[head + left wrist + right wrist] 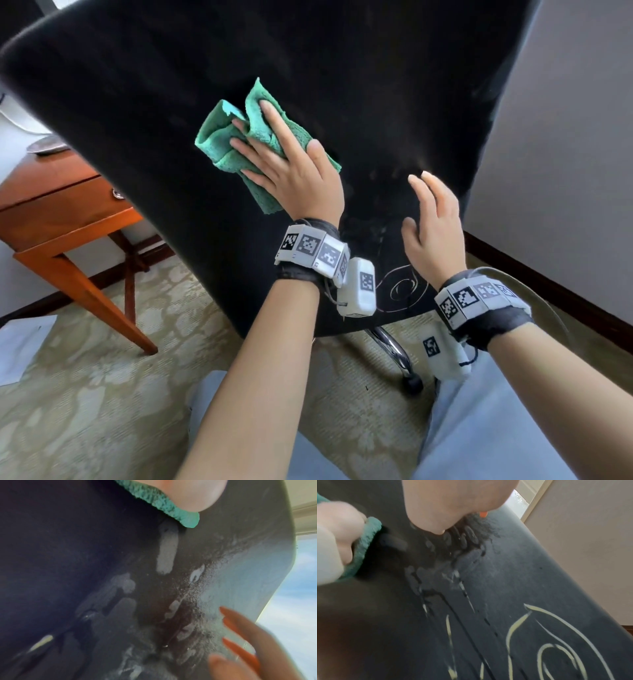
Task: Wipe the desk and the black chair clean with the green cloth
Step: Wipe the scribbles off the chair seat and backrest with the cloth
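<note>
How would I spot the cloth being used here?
Find the big black chair filling the middle of the view. Flat against its dark surface lies the left hand, pressing a crumpled cloth. It is the only bright green thing there.

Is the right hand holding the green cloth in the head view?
No. The left hand presses the green cloth flat against the black chair, while the right hand is open and holds nothing.
</note>
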